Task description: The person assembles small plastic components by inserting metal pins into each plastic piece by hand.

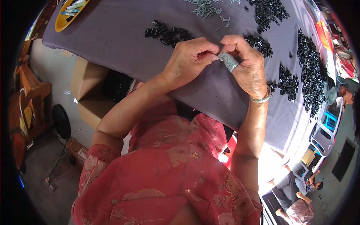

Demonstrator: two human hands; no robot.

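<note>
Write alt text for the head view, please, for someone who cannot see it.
A person's left hand and right hand, a grey wrap on its thumb, come together above a grey cloth; anything held is too small to tell. Small black parts lie in piles nearby.

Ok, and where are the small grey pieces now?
In the head view, the small grey pieces lie near the top, right of centre, on the purple-grey cloth beyond the left hand and right hand, left of the upper-right black pile.
</note>
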